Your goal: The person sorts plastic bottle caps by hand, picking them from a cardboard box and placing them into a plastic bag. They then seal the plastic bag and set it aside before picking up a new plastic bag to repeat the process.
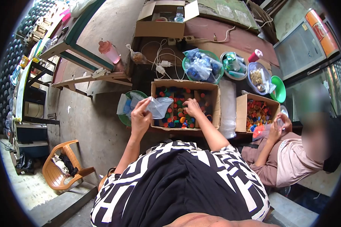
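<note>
A cardboard box (217, 89) holding several round caps (183, 120) in red, green, orange and blue stands in front of me. At its left side my left hand (141, 115) is closed on a clear plastic bag (160, 108), which hangs over the box's left part. My right hand (192, 107) reaches down into the middle of the box, its fingers bent among the caps; whether they grip one is too small to tell. Left of the box, a green basin (122, 118) holds plastic bags with blue contents, partly behind my left hand.
At right, a co-worker (291, 157) holds a clear bag beside a second box (241, 113) of caps. Behind are a green basin (220, 75) of bagged blue items, bowls, white cables (161, 68) and an open carton (159, 29). A chair (51, 174) stands at left.
</note>
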The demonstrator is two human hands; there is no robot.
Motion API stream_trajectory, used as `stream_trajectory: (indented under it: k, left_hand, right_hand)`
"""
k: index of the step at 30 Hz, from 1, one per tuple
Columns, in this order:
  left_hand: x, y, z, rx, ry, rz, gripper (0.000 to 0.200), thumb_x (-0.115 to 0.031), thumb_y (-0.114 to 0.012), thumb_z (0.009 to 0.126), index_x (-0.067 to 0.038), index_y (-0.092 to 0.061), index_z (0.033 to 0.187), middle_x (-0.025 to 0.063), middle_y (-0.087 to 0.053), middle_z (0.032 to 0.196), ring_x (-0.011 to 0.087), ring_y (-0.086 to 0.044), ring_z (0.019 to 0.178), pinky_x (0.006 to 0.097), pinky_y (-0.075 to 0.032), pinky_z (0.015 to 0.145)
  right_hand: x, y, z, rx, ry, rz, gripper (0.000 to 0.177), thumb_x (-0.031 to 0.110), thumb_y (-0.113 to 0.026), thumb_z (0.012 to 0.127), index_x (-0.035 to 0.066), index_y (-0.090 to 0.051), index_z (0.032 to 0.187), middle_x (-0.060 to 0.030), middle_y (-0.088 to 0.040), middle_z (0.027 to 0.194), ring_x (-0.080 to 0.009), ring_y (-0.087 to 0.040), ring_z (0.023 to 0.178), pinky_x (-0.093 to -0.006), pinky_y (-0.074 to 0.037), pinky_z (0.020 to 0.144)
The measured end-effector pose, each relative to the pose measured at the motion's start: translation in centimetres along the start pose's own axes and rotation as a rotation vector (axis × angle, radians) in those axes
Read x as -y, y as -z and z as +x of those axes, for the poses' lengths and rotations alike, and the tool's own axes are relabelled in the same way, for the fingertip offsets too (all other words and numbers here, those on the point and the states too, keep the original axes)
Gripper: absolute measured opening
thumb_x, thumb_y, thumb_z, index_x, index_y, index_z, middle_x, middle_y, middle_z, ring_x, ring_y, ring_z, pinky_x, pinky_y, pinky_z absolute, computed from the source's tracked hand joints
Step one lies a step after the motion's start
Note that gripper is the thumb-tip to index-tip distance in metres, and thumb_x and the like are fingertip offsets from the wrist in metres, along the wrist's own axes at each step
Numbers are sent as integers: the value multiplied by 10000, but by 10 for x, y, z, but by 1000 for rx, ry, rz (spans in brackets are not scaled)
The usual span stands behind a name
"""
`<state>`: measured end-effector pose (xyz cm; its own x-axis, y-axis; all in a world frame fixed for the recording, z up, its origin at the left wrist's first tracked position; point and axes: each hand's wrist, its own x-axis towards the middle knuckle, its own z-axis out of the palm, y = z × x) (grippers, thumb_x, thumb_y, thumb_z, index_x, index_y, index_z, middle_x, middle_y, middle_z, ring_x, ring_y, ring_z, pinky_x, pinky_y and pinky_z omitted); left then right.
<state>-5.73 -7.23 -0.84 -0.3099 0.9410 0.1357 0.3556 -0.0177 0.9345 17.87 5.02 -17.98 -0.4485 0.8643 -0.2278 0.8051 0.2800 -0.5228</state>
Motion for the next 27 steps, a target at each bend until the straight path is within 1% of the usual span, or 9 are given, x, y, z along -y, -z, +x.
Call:
stream_trajectory:
  k: [2, 6, 7, 12, 15, 18, 21, 23, 27]
  left_hand:
    - [-8, -9, 0, 19, -42, 0, 525, 135, -496, 693, -12, -625, 1179, 65, -630, 1150, 48, -525, 589, 212, -443, 544]
    - [-9, -30, 6, 32, -240, 170, 530, 128, -494, 684, -34, -636, 1169, 76, -635, 1152, 101, -584, 638, 239, -464, 570]
    - [-15, -35, 7, 89, -196, 205, 494, 94, -500, 705, -48, -631, 1159, 119, -614, 1182, 284, -656, 921, 321, -525, 722]
    - [-32, -61, 16, 278, -342, 229, 507, 51, -497, 718, -70, -605, 1198, 87, -601, 1223, 291, -639, 979, 361, -526, 816]
    - [-27, -66, 22, 307, -302, 243, 537, 52, -489, 704, -84, -609, 1209, 78, -608, 1225, 275, -626, 1038, 332, -511, 839]
    - [-24, -63, 28, 261, -252, 257, 549, 57, -496, 693, -83, -609, 1212, 88, -616, 1206, 295, -609, 1073, 340, -494, 876]
    - [-14, -54, 35, 238, -168, 196, 551, 71, -504, 689, -84, -613, 1206, 97, -611, 1213, 291, -625, 1034, 334, -504, 856]
    - [-9, -47, 36, 201, -132, 175, 542, 76, -501, 688, -73, -623, 1195, 89, -620, 1202, 231, -649, 884, 298, -514, 763]
    - [-8, -33, 32, 155, -40, 89, 549, 97, -491, 690, -51, -617, 1204, 73, -627, 1192, 107, -589, 635, 244, -495, 612]
  right_hand:
    - [10, 7, -7, -105, 70, 235, 242, 303, -659, 829, 67, -682, 878, -138, -610, 1098, -345, -563, 1021, -414, -469, 887]
    - [86, 60, -50, -91, -3, 1094, 461, 471, -577, 906, 28, -593, 1033, -51, -606, 870, -198, -594, 768, -310, -492, 727]
    - [102, 75, -62, -91, 70, 1067, 529, 498, -566, 907, 19, -521, 1126, -46, -567, 890, -147, -555, 804, -309, -485, 734]
    - [92, 82, -64, -299, 231, 647, 444, 278, -660, 887, 32, -477, 1208, -54, -540, 946, -134, -539, 820, -293, -474, 737]
    - [60, 89, -56, 10, 46, 1206, 400, 208, -658, 893, 42, -499, 1220, -4, -569, 948, -78, -551, 823, -262, -484, 726]
    - [19, 94, -49, -9, -136, 1423, 371, 291, -635, 908, 51, -550, 1177, -18, -594, 999, -106, -592, 915, -264, -485, 805]
    - [-42, 60, -30, -150, -332, 1038, 360, 296, -635, 898, 60, -565, 1161, -65, -600, 1045, -190, -602, 970, -319, -485, 849]
    - [-71, 32, -21, -226, -271, 294, 307, 226, -633, 873, 61, -586, 1128, -136, -578, 1108, -305, -580, 1026, -402, -481, 881]
    - [-58, 14, -14, -282, -139, -7, 239, 137, -596, 835, 50, -608, 1058, -189, -482, 1189, -382, -515, 1075, -472, -466, 891]
